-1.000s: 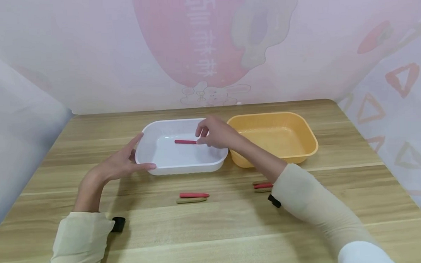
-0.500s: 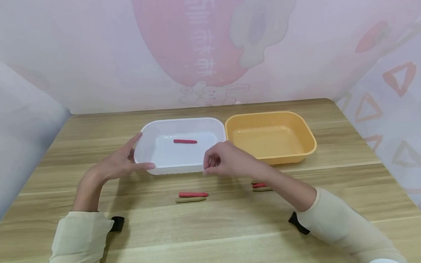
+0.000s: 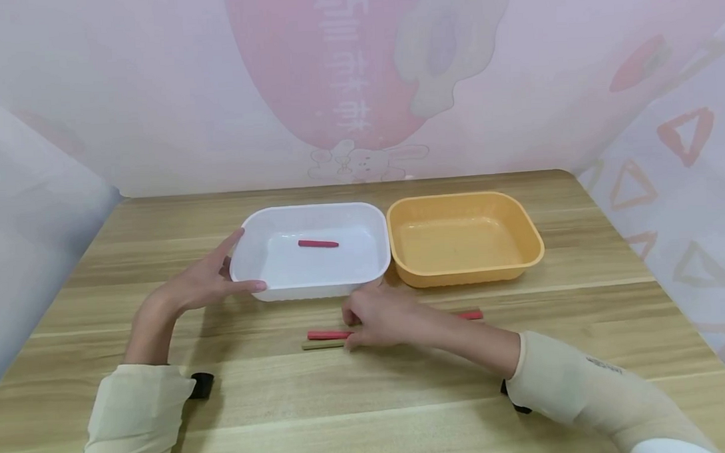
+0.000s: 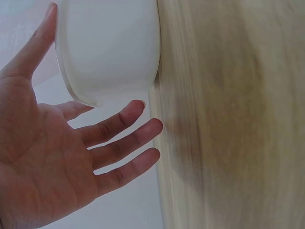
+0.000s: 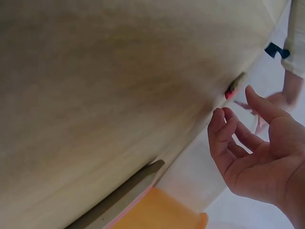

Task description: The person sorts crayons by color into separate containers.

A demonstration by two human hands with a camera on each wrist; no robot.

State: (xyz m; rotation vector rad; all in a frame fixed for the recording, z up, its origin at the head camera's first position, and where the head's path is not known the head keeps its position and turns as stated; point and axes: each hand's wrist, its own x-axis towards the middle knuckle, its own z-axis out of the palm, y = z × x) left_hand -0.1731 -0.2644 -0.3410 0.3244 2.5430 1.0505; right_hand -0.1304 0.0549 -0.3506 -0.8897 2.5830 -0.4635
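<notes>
My left hand point(image 3: 198, 284) steadies the left end of a white basin point(image 3: 317, 293), thumb on its near rim and forefinger at its far rim. The other fingers are stretched out beside its end wall in the left wrist view. One red crayon point(image 3: 318, 243) lies inside the basin. In front of it, a red crayon point(image 3: 327, 335) and an olive crayon point(image 3: 323, 344) lie side by side on the table. My right hand point(image 3: 382, 316) is over their right ends, hiding them. A gap shows between its thumb and bent fingers point(image 5: 228, 126) in the right wrist view.
An orange basin point(image 3: 469, 276) stands against the white basin's right side. More crayons, among them a red crayon point(image 3: 470, 315), lie on the wooden table point(image 3: 285, 402), partly hidden behind my right forearm. A printed wall point(image 3: 184, 93) rises behind the table.
My right hand has let go of the red crayon inside the white basin. It has come back over the near rim and down to the two crayons in front. My left hand stays put.
</notes>
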